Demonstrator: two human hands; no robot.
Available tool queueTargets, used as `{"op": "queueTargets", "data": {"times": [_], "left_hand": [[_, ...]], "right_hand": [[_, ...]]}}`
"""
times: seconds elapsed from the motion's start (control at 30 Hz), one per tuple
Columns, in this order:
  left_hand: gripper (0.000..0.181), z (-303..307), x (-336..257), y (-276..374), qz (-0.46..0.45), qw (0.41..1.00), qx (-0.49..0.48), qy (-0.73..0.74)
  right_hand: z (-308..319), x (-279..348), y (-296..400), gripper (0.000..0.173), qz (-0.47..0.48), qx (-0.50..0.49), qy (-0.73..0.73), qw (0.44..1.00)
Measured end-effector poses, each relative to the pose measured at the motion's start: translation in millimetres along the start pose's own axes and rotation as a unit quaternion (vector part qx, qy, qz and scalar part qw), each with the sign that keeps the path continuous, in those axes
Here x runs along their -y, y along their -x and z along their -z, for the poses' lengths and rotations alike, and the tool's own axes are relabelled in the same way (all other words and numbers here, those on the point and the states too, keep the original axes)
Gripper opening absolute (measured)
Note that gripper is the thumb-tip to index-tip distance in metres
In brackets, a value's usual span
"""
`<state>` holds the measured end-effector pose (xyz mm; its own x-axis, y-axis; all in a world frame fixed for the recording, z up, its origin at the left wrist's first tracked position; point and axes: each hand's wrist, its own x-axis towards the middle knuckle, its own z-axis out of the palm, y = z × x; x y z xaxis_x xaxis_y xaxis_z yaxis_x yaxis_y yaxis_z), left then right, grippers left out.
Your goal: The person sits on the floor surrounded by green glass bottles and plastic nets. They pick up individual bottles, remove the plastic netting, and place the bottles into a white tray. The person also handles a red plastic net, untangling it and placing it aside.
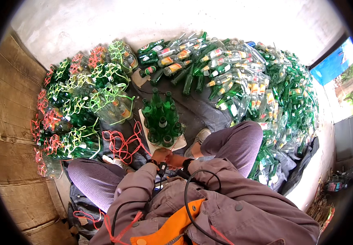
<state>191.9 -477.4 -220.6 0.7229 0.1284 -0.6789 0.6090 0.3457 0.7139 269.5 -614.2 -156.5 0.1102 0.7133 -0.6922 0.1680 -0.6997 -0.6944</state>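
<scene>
A tight cluster of green glass bottles [163, 118] stands upright on a pale board [181, 143] in front of me. My left hand [160, 155] and my right hand [175, 160] meet at the near edge of the board, fingers closed and touching each other. Red plastic string [122, 142] lies in loose loops to the left, and one strand of it runs into my left hand. A thin red strand rises beside my right hand towards the bottles. What lies inside the fingers is mostly hidden.
Bundles of bottles tied with green string [110, 99] and red string [52, 119] stand at the left, beside a cardboard wall [14, 122]. Loose bottles [240, 67] heap up against the white wall [176, 18] and along the right. Dark sheeting [207, 107] covers the floor.
</scene>
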Motion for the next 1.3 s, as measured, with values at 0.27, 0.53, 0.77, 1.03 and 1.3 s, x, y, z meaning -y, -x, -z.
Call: {"op": "queueTargets", "data": {"times": [0.27, 0.53, 0.77, 1.03, 1.3], "left_hand": [[0.026, 3.7, -28.6, -7.2, -0.026, 0.987, 0.138, -0.072], [0.029, 19.3, -18.8, -13.9, -0.030, 0.984, 0.130, -0.115], [0.029, 16.1, -21.7, 0.5, 0.008, 0.988, 0.085, -0.131], [0.025, 9.5, -23.9, 5.1, -0.086, 0.940, -0.045, -0.326], [0.021, 11.0, 16.0, -19.4, -0.289, 0.722, -0.123, -0.617]], "right_hand": [[36.3, -64.7, -18.6, 0.017, -0.051, -0.253, -0.035, 0.966], [26.5, -31.0, -23.4, 0.013, -0.062, -0.029, -0.402, 0.913], [20.5, -78.1, -45.9, 0.018, 0.198, -0.204, 0.406, 0.869], [27.5, -91.9, -56.1, 0.018, 0.097, -0.326, 0.402, 0.850], [31.2, -67.0, -25.0, 0.008, 0.211, -0.172, 0.472, 0.839]]}}
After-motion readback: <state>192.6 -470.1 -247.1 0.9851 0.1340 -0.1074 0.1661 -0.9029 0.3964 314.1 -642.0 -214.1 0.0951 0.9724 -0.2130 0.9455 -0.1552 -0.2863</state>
